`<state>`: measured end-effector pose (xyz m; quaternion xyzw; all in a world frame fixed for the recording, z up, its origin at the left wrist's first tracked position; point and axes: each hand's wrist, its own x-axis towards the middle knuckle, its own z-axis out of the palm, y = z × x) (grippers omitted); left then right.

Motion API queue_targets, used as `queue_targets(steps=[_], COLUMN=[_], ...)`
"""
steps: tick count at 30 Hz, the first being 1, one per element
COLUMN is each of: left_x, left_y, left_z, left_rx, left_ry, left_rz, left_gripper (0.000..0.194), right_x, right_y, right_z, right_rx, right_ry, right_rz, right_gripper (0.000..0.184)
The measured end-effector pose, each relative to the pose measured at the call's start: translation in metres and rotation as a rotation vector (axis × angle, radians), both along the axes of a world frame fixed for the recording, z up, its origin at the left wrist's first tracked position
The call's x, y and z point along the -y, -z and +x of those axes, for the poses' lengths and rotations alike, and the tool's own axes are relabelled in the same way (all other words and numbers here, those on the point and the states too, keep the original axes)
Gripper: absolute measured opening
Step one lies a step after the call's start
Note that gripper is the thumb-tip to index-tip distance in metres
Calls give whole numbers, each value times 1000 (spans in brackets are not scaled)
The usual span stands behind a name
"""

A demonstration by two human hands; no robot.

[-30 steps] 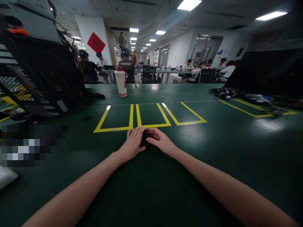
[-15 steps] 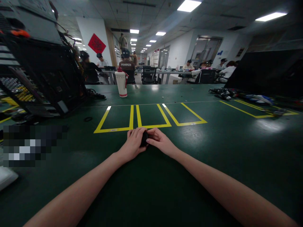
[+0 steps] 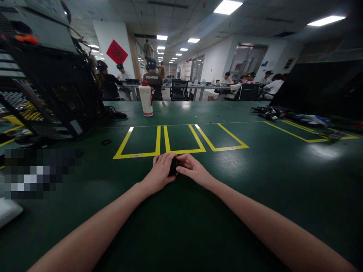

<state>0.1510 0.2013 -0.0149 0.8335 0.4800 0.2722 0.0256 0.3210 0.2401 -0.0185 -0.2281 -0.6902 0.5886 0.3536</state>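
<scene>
Between my two hands is a small black rounded object (image 3: 173, 167), low over the green tabletop (image 3: 181, 223); its kind cannot be made out. My left hand (image 3: 162, 169) wraps round its left side, fingers over the top and thumb toward me. From the right, my right hand (image 3: 192, 169) has its thumb and fingertips at the object's right edge, fingers curled. Most of the object is covered by my fingers. Just beyond my hands lie yellow tape outlines (image 3: 187, 152) on the table.
A white tumbler with a red lid (image 3: 146, 100) stands farther back. On the left is an open black computer case (image 3: 53, 87), with a black ring (image 3: 106, 142) near it. Cables (image 3: 268, 112) lie at the right by a dark panel (image 3: 320, 87). Several people sit at desks beyond.
Both hands stay on the black object with almost the same hold. The whole view has shifted very slightly.
</scene>
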Motion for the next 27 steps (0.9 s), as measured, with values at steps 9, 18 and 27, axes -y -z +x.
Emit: queue_targets(steps=[9, 18, 27], left_x=[-1, 4, 1], left_y=[1, -5, -1], left_z=[1, 1, 1], left_rx=[-15, -6, -11], left_ry=[-17, -8, -28], left_rz=[9, -27, -14], left_gripper=[54, 54, 55], right_x=[-1, -1, -2], right_y=[-1, -2, -1], right_z=[1, 0, -1], right_rx=[76, 15, 64], right_ry=[34, -7, 36], right_rz=[13, 34, 16], right_gripper=[35, 31, 32])
